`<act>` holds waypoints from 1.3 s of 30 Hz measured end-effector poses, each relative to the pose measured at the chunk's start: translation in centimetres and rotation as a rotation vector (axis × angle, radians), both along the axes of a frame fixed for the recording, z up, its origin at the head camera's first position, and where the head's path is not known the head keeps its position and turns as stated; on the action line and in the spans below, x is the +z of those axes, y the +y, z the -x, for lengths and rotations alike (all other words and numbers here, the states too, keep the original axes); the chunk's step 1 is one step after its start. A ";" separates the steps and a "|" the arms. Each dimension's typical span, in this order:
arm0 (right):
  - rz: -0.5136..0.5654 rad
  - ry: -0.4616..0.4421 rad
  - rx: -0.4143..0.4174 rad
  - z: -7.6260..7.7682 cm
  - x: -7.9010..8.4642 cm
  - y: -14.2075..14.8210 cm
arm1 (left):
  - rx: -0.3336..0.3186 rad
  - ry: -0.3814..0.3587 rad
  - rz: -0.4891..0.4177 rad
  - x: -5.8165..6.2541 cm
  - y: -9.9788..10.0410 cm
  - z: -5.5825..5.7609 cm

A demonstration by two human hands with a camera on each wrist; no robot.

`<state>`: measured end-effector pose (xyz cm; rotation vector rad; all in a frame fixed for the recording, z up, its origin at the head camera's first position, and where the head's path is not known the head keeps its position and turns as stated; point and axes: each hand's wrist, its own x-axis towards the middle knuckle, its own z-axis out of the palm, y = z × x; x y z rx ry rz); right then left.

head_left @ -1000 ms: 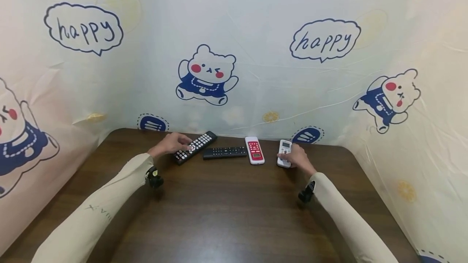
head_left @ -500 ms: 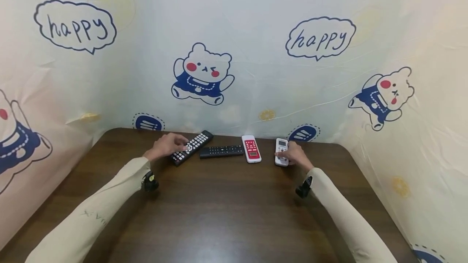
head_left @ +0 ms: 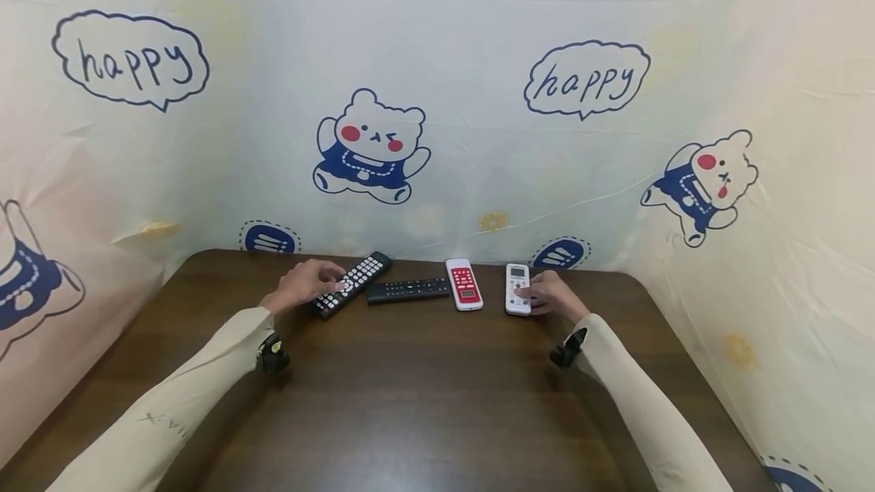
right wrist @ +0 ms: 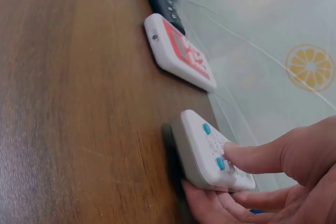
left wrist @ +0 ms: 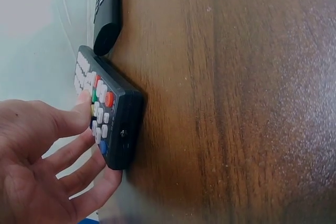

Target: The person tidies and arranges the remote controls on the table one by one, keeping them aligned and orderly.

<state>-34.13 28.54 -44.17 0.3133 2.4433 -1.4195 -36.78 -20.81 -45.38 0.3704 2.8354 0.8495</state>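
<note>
Widest free room: worktop (head_left: 410, 393) between left sleeve (head_left: 174, 382) and right sleeve (head_left: 649, 401). Sheet (head_left: 472, 181) walls off far side, left and right. Narrow gap between red remote (head_left: 465, 285) and white remote (head_left: 517, 291). Slim remote (head_left: 408, 290) lies just beside red remote, big remote (head_left: 361, 270) near its other end: scant passage. Left hand (head_left: 301, 285) blocks big remote's left side; right hand (head_left: 555, 294), white remote's right side. Strips of bare wood outside both sleeves.
</note>
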 end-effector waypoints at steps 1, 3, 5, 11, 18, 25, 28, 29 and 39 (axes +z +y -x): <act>0.017 -0.001 0.009 0.0 0.0 0.0 | 0.005 0.002 0.003 0.0 -0.1 -0.1; 0.053 -0.003 0.031 0.0 0.0 0.1 | 0.018 0.004 0.003 -0.1 -0.1 -0.2; 0.080 -0.005 0.038 -0.2 0.1 0.7 | 0.021 0.002 -0.007 -0.3 0.3 -0.2; 0.104 -0.028 0.006 -0.7 0.0 2.4 | 0.009 0.003 -0.030 -0.7 1.5 -0.2; 0.134 -0.050 0.002 -1.4 -0.4 2.1 | 0.014 0.024 -0.011 -0.6 1.5 -0.3; 0.112 -0.058 0.029 -2.3 0.2 1.2 | 0.023 0.017 -0.014 -0.4 1.2 -0.2; 0.116 -0.056 0.059 -2.6 0.5 0.6 | 0.032 0.018 -0.012 -0.2 1.0 -0.2; 0.118 -0.057 0.061 -2.7 0.6 0.4 | 0.035 0.018 -0.012 -0.1 0.9 -0.2; 0.074 -0.086 0.100 -4.0 0.8 -1.0 | 0.032 0.005 -0.004 0.0 0.2 -0.4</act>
